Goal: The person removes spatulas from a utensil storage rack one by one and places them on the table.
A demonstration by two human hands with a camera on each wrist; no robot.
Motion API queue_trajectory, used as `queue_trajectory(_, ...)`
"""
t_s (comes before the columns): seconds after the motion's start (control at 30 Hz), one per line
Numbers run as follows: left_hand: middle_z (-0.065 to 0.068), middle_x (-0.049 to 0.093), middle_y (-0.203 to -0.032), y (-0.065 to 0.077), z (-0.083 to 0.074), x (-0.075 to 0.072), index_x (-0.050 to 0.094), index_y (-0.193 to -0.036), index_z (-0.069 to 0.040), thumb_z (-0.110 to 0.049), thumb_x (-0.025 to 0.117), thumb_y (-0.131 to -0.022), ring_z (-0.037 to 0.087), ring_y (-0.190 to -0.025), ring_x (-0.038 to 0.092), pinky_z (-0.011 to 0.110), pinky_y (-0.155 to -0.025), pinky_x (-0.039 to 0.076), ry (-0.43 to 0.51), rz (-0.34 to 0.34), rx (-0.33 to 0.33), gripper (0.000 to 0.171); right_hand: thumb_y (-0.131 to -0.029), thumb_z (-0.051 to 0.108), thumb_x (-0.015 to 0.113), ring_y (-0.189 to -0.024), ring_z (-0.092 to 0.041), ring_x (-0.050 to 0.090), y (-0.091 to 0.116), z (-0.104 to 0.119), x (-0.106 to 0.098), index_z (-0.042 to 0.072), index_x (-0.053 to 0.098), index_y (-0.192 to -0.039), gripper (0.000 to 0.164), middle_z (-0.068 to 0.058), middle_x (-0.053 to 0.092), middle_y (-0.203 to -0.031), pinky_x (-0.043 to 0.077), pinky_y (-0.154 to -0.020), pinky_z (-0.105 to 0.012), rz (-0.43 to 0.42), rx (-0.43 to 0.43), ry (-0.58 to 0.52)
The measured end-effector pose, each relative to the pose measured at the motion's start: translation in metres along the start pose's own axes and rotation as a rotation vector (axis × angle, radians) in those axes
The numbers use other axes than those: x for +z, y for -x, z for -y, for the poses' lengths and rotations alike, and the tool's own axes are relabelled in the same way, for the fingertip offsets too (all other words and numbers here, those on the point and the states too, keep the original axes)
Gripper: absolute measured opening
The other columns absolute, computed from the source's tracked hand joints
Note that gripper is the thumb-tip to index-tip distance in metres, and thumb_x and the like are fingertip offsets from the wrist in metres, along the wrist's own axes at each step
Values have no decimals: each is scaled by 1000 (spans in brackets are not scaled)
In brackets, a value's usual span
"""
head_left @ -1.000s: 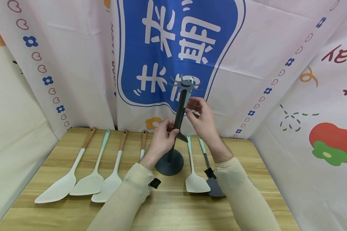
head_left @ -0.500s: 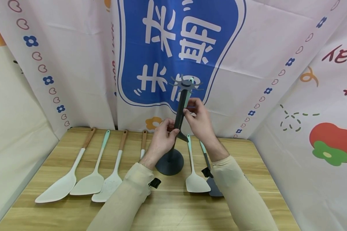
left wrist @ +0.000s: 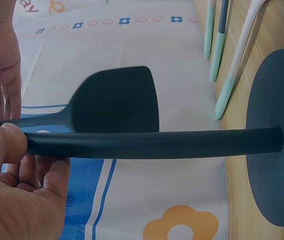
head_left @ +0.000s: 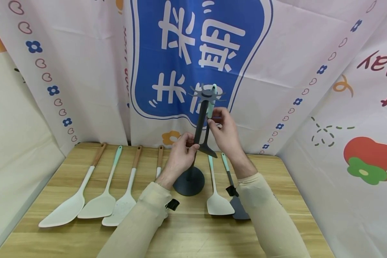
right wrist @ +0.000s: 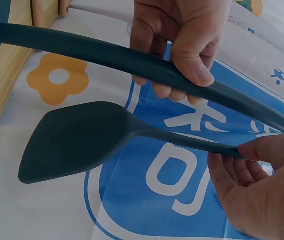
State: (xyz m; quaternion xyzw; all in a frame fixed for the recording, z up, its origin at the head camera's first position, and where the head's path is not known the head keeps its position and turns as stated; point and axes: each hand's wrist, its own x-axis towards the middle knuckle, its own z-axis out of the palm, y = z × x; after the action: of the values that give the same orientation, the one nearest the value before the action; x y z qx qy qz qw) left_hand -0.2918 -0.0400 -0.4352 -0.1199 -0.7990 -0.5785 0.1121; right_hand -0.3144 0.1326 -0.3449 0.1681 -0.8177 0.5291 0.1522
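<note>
A dark utensil stand (head_left: 201, 123) rises from a round base (head_left: 189, 184), with a ring of hooks (head_left: 207, 94) on top. My left hand (head_left: 181, 152) grips its pole partway up, thumb in front. On the pole's right side, my right hand (head_left: 225, 132) pinches a dark spatula (right wrist: 76, 142) by its shaft, just below the mint handle (head_left: 211, 107). The spatula hangs blade down behind the pole, and the handle's top overlaps the hooks in the head view. The right wrist view shows a gap between blade and pole.
Pale, wooden-handled spatulas (head_left: 66, 211) and a mint-handled one (head_left: 98, 208) lie at left on the wooden table (head_left: 187, 236); my left sleeve partly covers one. At right lie a white spatula (head_left: 220, 206) and a dark one (head_left: 239, 209). A printed cloth (head_left: 96, 89) hangs behind.
The spatula's blade has swung right, away from the pole, and its shaft now shows beside it. My right hand has shifted slightly; my left hand stays on the pole.
</note>
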Motion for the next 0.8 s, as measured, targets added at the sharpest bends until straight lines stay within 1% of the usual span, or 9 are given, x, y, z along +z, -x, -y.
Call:
queue_trajectory(0.07,22,77,-127,0,0,0,70,-131,-2,-7,72,-116,38,-117,76,57,-108,68,-1,-3,-1,16,-119,3,63,-132,-45,76,-2,0,-2,-1,59,-153,34,-26,70,-142,63,-107,-54,-9,5,-3)
queue_trajectory(0.17,21,78,-126,0,0,0,70,-130,-3,-7,72,-116,37,-117,76,57,-107,68,-6,-8,1,15,-119,2,63,-132,-44,76,-6,0,-6,-2,57,-153,35,-26,70,-142,63,-108,-50,-25,17,-25)
queue_trajectory(0.3,21,78,-126,0,0,0,70,-130,-3,-7,72,-116,37,-116,76,56,-106,68,-10,-9,-2,14,-119,1,62,-135,-44,75,-8,-4,-12,-3,57,-154,36,-27,68,-144,64,-115,-52,-42,41,-36)
queue_trajectory(0.47,21,78,-126,0,1,1,70,-132,-3,-8,72,-117,37,-114,75,55,-104,67,-10,-9,-5,16,-120,2,62,-139,-43,73,-6,-7,-19,-4,55,-157,39,-27,66,-147,62,-122,-57,-42,61,-31)
queue_trajectory(0.73,21,78,-124,1,1,1,70,-132,-3,-8,71,-117,37,-112,76,54,-100,66,-19,-10,8,16,-118,-1,64,-138,-43,71,-4,-13,-28,-5,55,-155,38,-27,66,-147,62,-121,-58,-66,81,-25)
queue_trajectory(0.8,21,79,-124,1,1,1,71,-131,-3,-8,71,-117,37,-112,77,55,-100,67,-16,-11,14,15,-117,-1,64,-137,-42,71,-3,-16,-30,-5,55,-154,38,-27,66,-147,62,-119,-55,-75,85,-15)
